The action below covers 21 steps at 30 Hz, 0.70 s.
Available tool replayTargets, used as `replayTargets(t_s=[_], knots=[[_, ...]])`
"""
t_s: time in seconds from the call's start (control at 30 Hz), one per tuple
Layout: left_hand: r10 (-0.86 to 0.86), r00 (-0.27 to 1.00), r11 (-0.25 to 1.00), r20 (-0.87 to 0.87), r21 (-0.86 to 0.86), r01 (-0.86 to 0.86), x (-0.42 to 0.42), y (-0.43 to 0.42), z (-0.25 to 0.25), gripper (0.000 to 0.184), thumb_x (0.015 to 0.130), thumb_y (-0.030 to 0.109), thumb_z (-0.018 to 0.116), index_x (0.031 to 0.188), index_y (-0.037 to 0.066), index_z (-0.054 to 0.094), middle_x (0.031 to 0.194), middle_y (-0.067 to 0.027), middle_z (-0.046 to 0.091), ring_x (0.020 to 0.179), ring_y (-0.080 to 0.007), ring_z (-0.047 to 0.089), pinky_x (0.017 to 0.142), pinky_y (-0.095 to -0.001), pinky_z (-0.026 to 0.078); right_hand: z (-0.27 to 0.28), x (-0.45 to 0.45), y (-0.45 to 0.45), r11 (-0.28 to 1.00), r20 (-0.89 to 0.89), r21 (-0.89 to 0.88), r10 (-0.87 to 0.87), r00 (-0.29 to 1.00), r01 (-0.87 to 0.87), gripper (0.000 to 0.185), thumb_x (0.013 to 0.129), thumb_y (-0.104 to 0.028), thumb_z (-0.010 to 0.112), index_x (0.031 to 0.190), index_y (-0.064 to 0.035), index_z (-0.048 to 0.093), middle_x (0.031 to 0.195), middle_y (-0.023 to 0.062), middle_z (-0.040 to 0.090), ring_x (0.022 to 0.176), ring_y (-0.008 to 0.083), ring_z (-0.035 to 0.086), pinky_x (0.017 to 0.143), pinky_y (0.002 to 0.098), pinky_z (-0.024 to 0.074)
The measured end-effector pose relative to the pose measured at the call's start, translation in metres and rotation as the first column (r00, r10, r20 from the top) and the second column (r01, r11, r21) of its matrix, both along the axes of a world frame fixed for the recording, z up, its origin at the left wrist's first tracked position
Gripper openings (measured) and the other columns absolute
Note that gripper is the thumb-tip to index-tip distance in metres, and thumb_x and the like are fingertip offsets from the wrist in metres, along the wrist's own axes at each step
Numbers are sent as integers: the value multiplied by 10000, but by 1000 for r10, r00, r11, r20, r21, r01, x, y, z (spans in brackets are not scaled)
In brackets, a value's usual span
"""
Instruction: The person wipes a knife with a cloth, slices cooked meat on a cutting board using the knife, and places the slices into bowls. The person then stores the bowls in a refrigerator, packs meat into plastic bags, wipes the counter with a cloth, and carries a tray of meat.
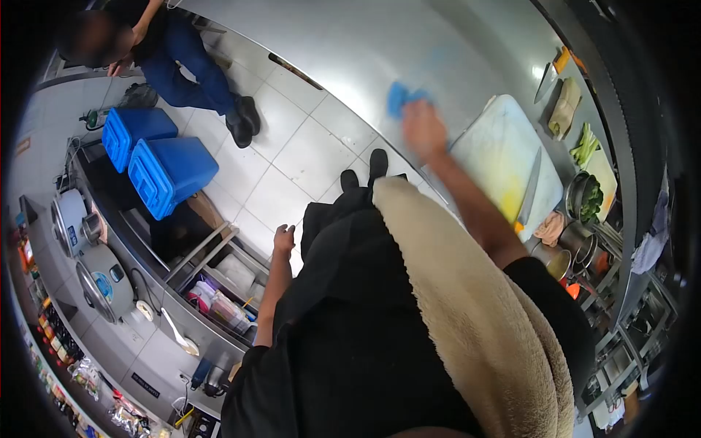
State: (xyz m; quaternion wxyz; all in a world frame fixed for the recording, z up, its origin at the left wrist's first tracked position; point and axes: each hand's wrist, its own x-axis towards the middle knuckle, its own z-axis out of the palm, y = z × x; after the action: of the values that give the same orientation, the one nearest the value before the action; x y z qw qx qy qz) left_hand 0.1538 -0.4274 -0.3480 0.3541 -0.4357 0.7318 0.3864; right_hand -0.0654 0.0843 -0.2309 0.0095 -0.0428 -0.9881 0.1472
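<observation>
My right hand (425, 131), blurred by motion, is closed on a blue cloth (398, 98) and presses it against the steel worktop (350, 51). Just to the right of that hand lies a white cutting board (485, 146) with yellow stains. A knife (531, 188) with an orange handle rests along the board's right side. My left hand (284, 239) hangs low over the floor beside my apron, its fingers curled, and nothing shows in it. A beige towel (467, 292) hangs down my front.
Another knife (544, 82), a wrapped bundle (565, 109) and green vegetables (584, 146) lie at the worktop's far side, near metal pots (577, 241). Blue bins (171, 171) and an open drawer (226, 292) are on the left. Another person (190, 62) is at upper left.
</observation>
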Motion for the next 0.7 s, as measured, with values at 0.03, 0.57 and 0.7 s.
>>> replayTargets(t_s=[0.03,0.57,0.7], knots=[[9,999,1000,53,20,-10,-7,4,-5,649,941,328,714,1459,3,495,1369,-247,610,978,-296,678,669,-398,574,20,24,-27,987,168,-18,160,973,-160,241,974,-258,575,1178,-147,642,1230,130,624,1053,391,647,863,531,562],[-442,867,897,-232,-136,421,-122,53,29,581,941,357,717,1389,9,595,1392,-280,601,1292,-393,587,1080,-420,470,-4,-178,93,952,-235,107,-257,938,287,384,956,-365,615,1278,-165,674,1240,155,659,1060,366,680,861,504,562],[-313,936,950,-158,-57,308,-129,26,25,564,938,367,720,1381,35,614,1389,-274,608,1282,-385,596,1077,-416,475,0,-82,-58,997,26,-68,-32,999,34,287,891,-260,683,1166,-175,671,1071,74,649,935,313,679,778,479,565]])
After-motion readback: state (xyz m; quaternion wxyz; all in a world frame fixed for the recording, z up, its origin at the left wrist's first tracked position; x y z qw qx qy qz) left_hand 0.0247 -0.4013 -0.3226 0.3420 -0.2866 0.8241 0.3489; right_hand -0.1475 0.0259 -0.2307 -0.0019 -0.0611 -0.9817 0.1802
